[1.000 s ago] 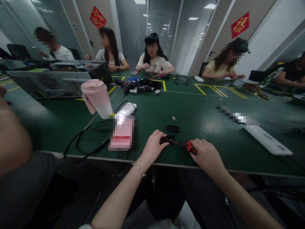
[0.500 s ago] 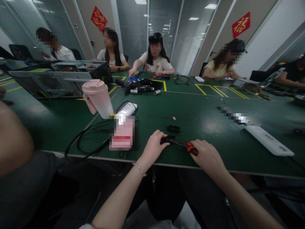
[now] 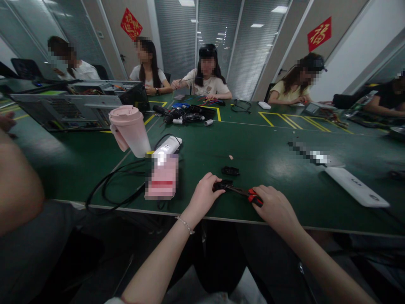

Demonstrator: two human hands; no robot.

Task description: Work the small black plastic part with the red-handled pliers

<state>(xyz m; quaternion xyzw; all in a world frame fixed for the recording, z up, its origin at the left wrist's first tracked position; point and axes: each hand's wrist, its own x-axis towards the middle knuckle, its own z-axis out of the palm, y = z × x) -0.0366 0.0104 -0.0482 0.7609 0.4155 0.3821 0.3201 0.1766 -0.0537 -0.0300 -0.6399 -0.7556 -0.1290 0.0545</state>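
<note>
Between thumb and fingers, my left hand (image 3: pixel 207 188) grips a small black part (image 3: pixel 225 184) just above the green table (image 3: pixel 196 164). Its exact kind is too small to make out. My right hand (image 3: pixel 274 203) is closed around the red and black handles of a pair of pliers (image 3: pixel 253 196). The pliers' long jaws point left and meet the black part. A second black piece (image 3: pixel 230 170) lies on the table just beyond it. Past that is a tiny pinkish scrap (image 3: pixel 230 157).
To the left are a pink cup (image 3: pixel 129 131), a pink blurred item (image 3: pixel 162 177), a white power bank (image 3: pixel 169 145) and looped black cable (image 3: pixel 104 181). A white device (image 3: pixel 357 185) lies right. Behind are an open computer case (image 3: pixel 72 109) and a cable pile (image 3: pixel 186 115). Several people sit around.
My hands, the pliers and the black part stay almost still. Across the table, the person in the middle has raised a hand from the tabletop, holding something thin.
</note>
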